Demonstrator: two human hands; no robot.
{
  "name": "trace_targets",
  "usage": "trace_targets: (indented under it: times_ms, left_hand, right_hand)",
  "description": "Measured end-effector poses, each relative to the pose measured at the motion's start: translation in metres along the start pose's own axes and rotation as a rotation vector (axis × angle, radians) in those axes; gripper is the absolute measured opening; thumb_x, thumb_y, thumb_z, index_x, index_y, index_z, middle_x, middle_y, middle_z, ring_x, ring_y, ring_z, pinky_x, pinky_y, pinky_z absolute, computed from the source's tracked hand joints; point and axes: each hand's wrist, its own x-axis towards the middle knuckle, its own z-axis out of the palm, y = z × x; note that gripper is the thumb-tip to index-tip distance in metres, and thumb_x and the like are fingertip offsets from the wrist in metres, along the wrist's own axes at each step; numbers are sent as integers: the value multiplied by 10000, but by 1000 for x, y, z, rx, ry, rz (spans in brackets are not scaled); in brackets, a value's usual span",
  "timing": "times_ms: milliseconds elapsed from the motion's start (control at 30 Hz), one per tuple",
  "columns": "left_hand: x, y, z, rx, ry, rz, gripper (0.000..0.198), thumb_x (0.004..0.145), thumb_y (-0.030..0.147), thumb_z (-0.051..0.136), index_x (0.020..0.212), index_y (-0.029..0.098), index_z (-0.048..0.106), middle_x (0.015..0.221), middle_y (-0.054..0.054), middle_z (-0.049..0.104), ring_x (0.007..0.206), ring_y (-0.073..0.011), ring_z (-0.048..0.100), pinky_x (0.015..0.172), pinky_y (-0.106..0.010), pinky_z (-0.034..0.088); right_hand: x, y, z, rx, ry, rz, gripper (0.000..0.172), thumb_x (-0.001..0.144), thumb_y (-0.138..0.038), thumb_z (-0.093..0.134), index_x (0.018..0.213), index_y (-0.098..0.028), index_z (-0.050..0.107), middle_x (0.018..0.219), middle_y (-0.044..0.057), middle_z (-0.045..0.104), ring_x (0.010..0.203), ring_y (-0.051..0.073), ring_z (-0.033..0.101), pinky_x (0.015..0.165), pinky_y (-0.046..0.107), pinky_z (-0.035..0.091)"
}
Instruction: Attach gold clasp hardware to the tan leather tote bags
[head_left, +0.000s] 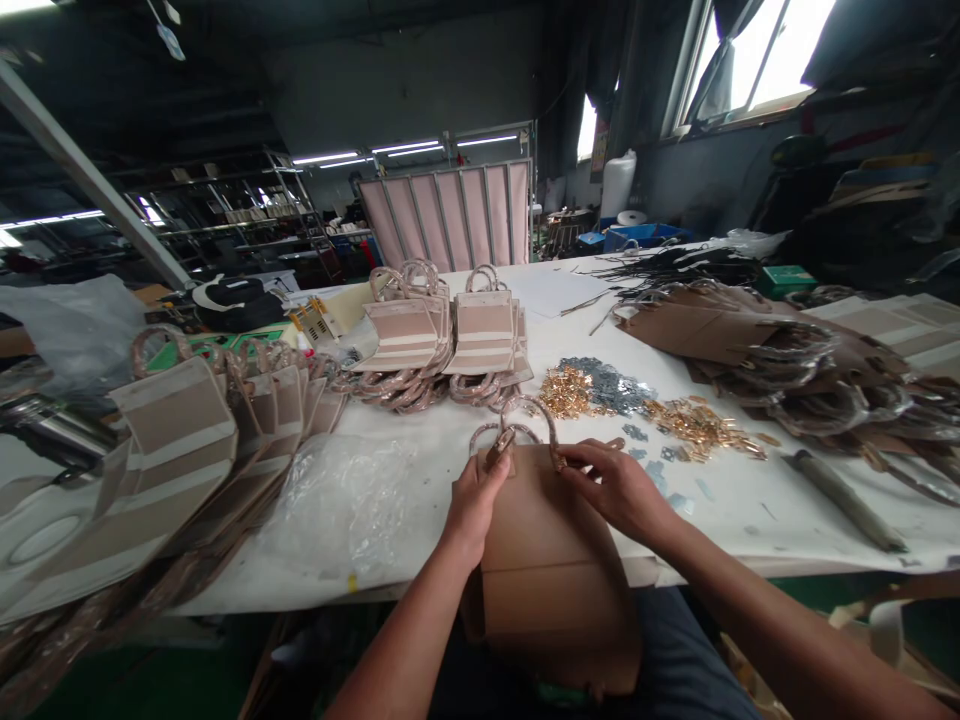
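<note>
Left hand [475, 497] and right hand [616, 488] pinch the top of one brown bag [547, 570] under its two handles [534, 415].

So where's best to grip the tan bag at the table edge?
Probably the top edge, beside the handles, from the near side. The tan bag lies flat, drooping off the table, so its body offers little to pinch. The left hand and right hand sit there.

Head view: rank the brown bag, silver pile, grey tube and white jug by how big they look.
1. brown bag, nearest the camera
2. silver pile and grey tube: about alike; tube longer, thinner
3. white jug, far off, so unsure
</note>
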Motion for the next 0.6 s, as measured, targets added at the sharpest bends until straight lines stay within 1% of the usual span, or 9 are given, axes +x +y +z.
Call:
trace_targets:
  times_ms: [67,167,233,300,467,533,600]
  left_hand:
    - [1,2,-3,-159,-101,-66,546,852,595,787,1218,199,704,1172,-113,736,1159,-331,668,1060,-456,496]
    - [4,0,-8,-389,-211,-229,578,821,579,825,1232,188,709,1152,-136,747,1211,-382,656,1107,-522,479]
    - [6,-5,-11,-475,-261,-338,624,821,629,799,1258,193,704,1161,-142,748,1250,-407,636,1131,-562,464]
    - [7,-11,-12,-533,-302,-395,671,838,686,750,1300,202,686,1192,-143,741,1288,-421,611,1152,-591,445]
    - [10,-24,-10,-612,-341,-376,720,916,723,624,1401,191,623,1270,-146,711,1344,-419,571,1194,-601,408]
    - [12,-28,-9,-621,-328,-359,741,916,731,615,1409,178,618,1276,-148,708,1349,-422,564,1197,-598,410]
    - [15,-32,-8,-596,-289,-339,738,913,732,617,1406,182,624,1266,-142,712,1348,-419,564,1191,-597,418]
  right_hand:
    - [3,0,2,-58,-29,-35,250,1011,-332,570,1163,-231,741,1077,60,706,863,221,683,767,337,521]
    - [6,3,6,-138,-46,-49,250,1024,-313,556,1185,-235,731,1105,57,704,863,223,685,761,338,511]
    - [9,5,8,-181,-52,-51,251,1030,-301,549,1199,-246,727,1115,52,701,875,226,687,769,335,508]
    - [12,7,9,-219,-71,-56,255,1035,-289,538,1205,-254,725,1122,50,697,887,230,687,774,331,506]
    - [19,12,12,-284,-115,-58,278,1033,-258,525,1228,-260,722,1141,52,693,929,234,687,800,323,501]
    - [22,14,13,-313,-115,-54,284,1034,-252,522,1239,-260,720,1136,52,692,918,227,686,787,316,497]
    - [25,14,15,-351,-127,-51,286,1039,-248,518,1242,-258,719,1126,51,693,896,221,685,759,309,490]
